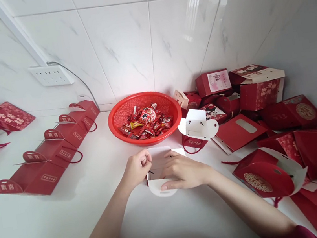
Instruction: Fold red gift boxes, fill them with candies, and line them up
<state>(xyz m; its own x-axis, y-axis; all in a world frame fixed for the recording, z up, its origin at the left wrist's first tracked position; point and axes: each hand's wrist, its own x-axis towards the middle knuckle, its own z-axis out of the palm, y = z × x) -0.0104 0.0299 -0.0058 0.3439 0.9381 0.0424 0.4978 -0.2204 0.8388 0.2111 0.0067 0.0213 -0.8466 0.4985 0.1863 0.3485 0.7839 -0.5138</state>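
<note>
An open gift box (163, 188), showing its white inside and flaps, stands on the white table in front of me. My left hand (137, 169) is at its left edge with the fingers curled and pinched; what they hold, if anything, is too small to make out. My right hand (181, 170) lies over the box's right side, fingers apart, with the thumb on the near flap. Just behind is a red plastic basket (115, 131) holding several wrapped candies (150, 126). Another open box (195, 139) with a red cord stands behind my right hand.
At the left, a diagonal row of closed red boxes (45, 177) with cord handles stands on the table (96, 219). More red boxes lie at the far left (12, 117). Many red boxes and cartons (265, 119) are heaped on the right. A tiled wall (123, 40) with a socket strip (51, 76) rises behind.
</note>
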